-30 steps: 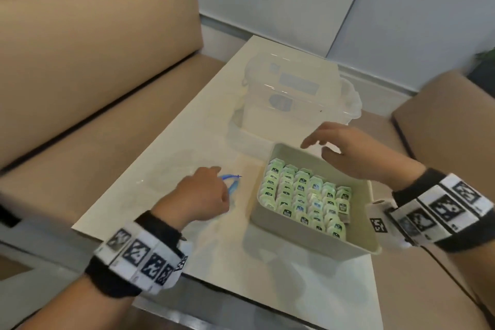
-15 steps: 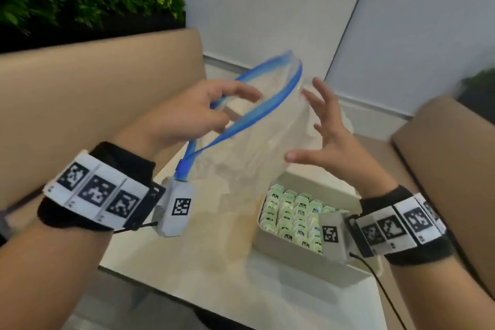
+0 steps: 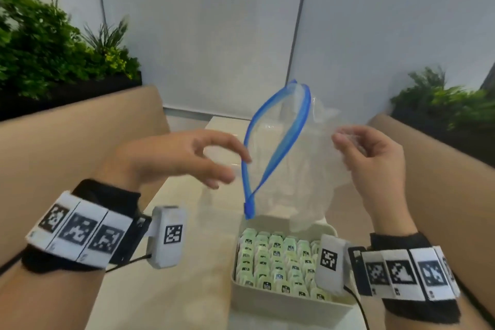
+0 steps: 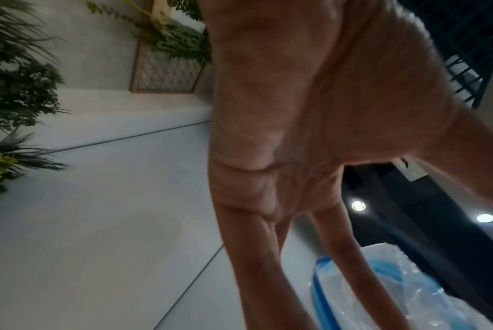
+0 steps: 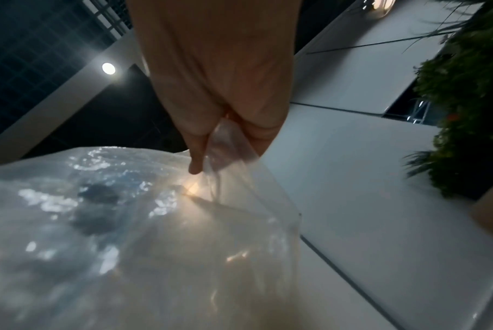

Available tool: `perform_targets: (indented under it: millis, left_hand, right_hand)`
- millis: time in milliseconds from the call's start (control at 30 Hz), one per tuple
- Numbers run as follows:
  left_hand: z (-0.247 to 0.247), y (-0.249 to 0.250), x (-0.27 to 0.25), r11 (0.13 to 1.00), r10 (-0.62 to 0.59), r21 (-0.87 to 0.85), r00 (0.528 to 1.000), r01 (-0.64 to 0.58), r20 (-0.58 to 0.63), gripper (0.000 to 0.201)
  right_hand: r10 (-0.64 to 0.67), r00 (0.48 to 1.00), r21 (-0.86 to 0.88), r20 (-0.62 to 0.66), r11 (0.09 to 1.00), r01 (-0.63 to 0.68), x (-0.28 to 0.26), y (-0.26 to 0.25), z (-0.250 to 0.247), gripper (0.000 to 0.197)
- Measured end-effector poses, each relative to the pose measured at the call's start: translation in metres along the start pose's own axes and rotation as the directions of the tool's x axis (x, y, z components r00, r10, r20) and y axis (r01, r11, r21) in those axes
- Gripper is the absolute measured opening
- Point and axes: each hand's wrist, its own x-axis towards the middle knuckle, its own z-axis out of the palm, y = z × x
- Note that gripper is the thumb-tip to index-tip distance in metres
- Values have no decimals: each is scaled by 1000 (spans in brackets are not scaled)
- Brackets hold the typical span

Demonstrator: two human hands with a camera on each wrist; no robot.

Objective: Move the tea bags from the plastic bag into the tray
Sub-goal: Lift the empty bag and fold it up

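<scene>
Nearest the camera, a cream tray (image 3: 281, 305) sits on the pale counter (image 3: 187, 289), and its inside is packed with rows of green-labelled tea bags (image 3: 276, 262) standing on edge, all of them in the tray. Directly above the tray's far end hangs the clear plastic bag (image 3: 302, 169), lifted off the counter, its blue zip strip (image 3: 278, 142) gaping in a long loop with one end of the strip dangling just over the tray rim. The film is crumpled and see-through, and no tea bag shows inside it. The right hand (image 3: 375, 158) is raised on the bag's right side, its fingers (image 5: 195, 156) and thumb curled and pinching a fold of the clear film, so this hand carries the bag. The left hand (image 3: 182, 158) hovers on the bag's left, palm down with its fingers (image 4: 256, 256) stretched out and loose, holding nothing; the fingertips come right up to the blue strip, though whether they touch it cannot be told. Both wrists wear black bands with printed marker squares. Tan benches (image 3: 67, 147) flank the counter, with green plants (image 3: 53, 45) and a pale wall (image 3: 214, 35) beyond.
</scene>
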Motion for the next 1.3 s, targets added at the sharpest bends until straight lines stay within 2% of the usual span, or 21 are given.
perform_targets:
  millis: [33, 133, 233, 300, 333, 400, 467, 500, 533, 600, 700, 767, 833, 900, 967, 1033, 1067, 1100, 1200, 1300]
  left_hand:
    - [5, 1, 1, 1000, -22, 16, 999, 22, 38, 39]
    - [29, 2, 11, 997, -68, 23, 998, 68, 14, 32]
    - [54, -8, 26, 991, -38, 131, 999, 39, -11, 36]
    - [66, -13, 34, 998, 50, -36, 987, -56, -151, 20]
    - [69, -15, 39, 982, 78, -150, 963, -119, -257, 11]
    - [73, -17, 50, 923, 77, -304, 885, -238, -459, 9]
    - [77, -16, 58, 869, 63, -373, 822, -324, -567, 10]
    - [80, -16, 60, 850, 63, -388, 802, -355, -595, 9]
    - [82, -15, 62, 840, 68, -393, 791, -374, -608, 8]
    - [84, -13, 63, 839, 89, -382, 791, -387, -606, 8]
    - [66, -20, 53, 842, 83, -395, 813, -367, -577, 14]
    - [41, -31, 42, 846, 80, -398, 822, -355, -563, 6]
    - [25, -39, 38, 931, 112, -240, 839, -276, -532, 23]
    - [25, -32, 43, 977, 193, 32, 807, -212, -558, 42]
    - [38, -3, 53, 937, 348, 222, 741, -268, -574, 51]
    - [49, 28, 65, 871, 488, 350, 697, -345, -526, 51]
    - [51, 39, 74, 847, 518, 408, 700, -340, -491, 47]
    - [51, 48, 82, 831, 514, 471, 730, -295, -450, 44]
    - [43, 59, 105, 759, 363, 650, 857, -44, -366, 39]
    - [35, 56, 119, 690, 273, 722, 908, 47, -319, 34]
  right_hand:
    - [-10, 999, -21, -39, 1000, 9, 1, 1, -6, 18]
    - [4, 993, -29, -116, 1000, -8, 2, 0, -15, 23]
    - [23, 987, 23, -161, 1000, -20, 2, -7, -18, 26]
    - [39, 983, 104, -182, 994, -20, 1, -9, -20, 29]
    - [79, 982, 179, -169, 983, -48, -1, -8, -20, 35]
    - [233, 971, 380, -51, 904, -197, -9, 0, -19, 68]
    - [366, 917, 548, 159, 740, -390, -18, 8, -13, 108]
    - [385, 893, 568, 232, 692, -445, -23, 12, -8, 118]
    - [398, 877, 550, 269, 684, -479, -28, 15, -4, 119]
    - [411, 877, 474, 249, 738, -481, -34, 19, -1, 105]
    - [291, 946, 281, 140, 905, -320, -33, 23, -23, 74]
    - [172, 973, 204, 156, 958, -202, -30, 17, -47, 58]
    - [82, 968, 117, 237, 987, -112, -30, 8, -61, 50]
    - [16, 952, 94, 307, 995, -47, -32, 6, -61, 52]
    - [-32, 932, 120, 361, 993, -13, -35, 5, -53, 59]
    - [-93, 913, 120, 396, 992, 49, -35, 7, -46, 63]
    - [-122, 904, 115, 411, 990, 82, -34, 8, -44, 65]
    - [-147, 895, 110, 422, 988, 110, -34, 9, -43, 65]
    - [-195, 878, 117, 436, 980, 160, -33, 11, -43, 62]
    - [-232, 870, 140, 435, 972, 189, -34, 10, -47, 59]
